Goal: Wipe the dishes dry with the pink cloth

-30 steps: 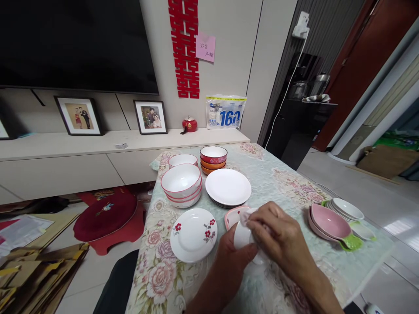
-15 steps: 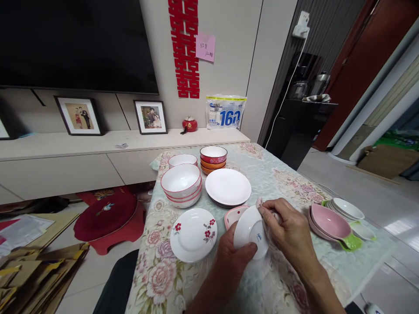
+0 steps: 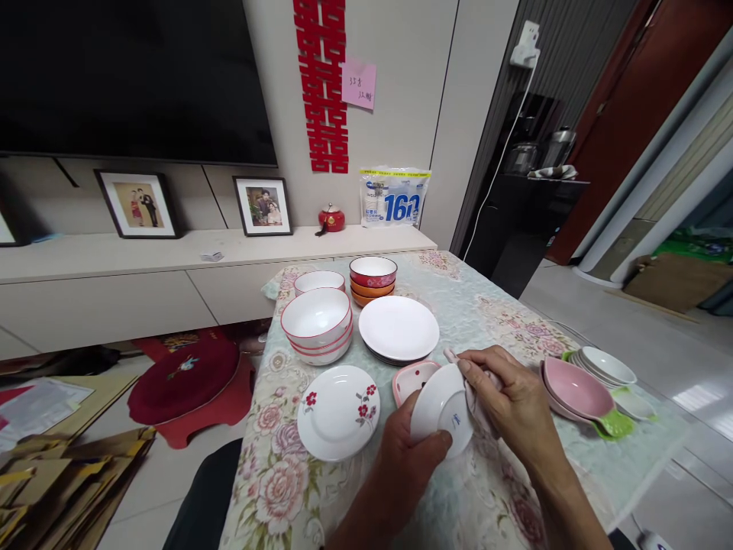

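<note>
A small white plate [image 3: 440,405] is tilted up above the table, its underside with a blue mark facing me. My left hand [image 3: 406,458] grips its lower left edge, thumb across the underside. In my right hand [image 3: 509,397] is a pale pink cloth [image 3: 481,401], pinched over the plate's right rim. Behind the held plate, partly covered by it, lies a pink dish with red dots [image 3: 409,378]. Left of my hands a white plate with red flowers [image 3: 337,412] rests flat on the floral tablecloth [image 3: 280,489].
White bowls with red rims [image 3: 317,321], red and orange bowls [image 3: 373,279] and a stack of large plates [image 3: 399,327] stand farther back. Pink leaf-shaped dishes [image 3: 578,386] and small white bowls [image 3: 608,364] sit at the right. A red stool [image 3: 188,382] is left of the table.
The small plate has turned slightly in my hands, its blue mark now shifted and rotated. My right hand and the cloth have moved a little along the rim.
</note>
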{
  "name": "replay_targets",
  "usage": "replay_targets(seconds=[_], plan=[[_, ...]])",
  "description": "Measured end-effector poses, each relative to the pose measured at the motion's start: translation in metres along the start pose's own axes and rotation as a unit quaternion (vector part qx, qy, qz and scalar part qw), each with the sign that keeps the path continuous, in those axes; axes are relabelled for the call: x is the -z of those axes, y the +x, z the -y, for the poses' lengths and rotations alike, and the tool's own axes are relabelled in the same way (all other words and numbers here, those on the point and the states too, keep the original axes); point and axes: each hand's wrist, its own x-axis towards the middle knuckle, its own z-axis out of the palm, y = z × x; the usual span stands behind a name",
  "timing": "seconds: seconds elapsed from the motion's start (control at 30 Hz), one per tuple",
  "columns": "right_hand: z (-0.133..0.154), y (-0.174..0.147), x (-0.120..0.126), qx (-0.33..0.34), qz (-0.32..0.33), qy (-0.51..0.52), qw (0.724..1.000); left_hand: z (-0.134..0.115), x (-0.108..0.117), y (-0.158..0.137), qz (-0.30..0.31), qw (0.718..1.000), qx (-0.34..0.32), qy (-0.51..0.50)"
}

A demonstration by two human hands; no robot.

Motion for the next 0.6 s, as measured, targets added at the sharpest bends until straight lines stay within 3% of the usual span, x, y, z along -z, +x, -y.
replay_targets(seconds=[0.1, 0.3, 0.37, 0.47, 0.6], plan=[[0.008, -0.004, -0.005, 0.033, -0.009, -0.016, 0.999, -0.002, -0.003, 0.002, -0.008, 1.000, -0.017, -0.004], [0.042, -0.012, -0.009, 0.163, 0.097, -0.013, 0.982, -0.004, -0.007, 0.002, -0.026, 0.998, -0.058, 0.004], [0.038, -0.010, -0.007, 0.149, 0.074, -0.011, 0.986, -0.002, -0.005, 0.001, -0.027, 0.998, -0.047, -0.011], [0.016, -0.003, -0.002, 0.066, 0.019, -0.014, 0.998, 0.001, -0.003, 0.001, -0.027, 0.997, -0.030, -0.063], [-0.004, 0.000, 0.001, -0.014, 0.009, -0.046, 0.999, -0.002, -0.005, 0.003, -0.042, 0.993, -0.048, -0.104]])
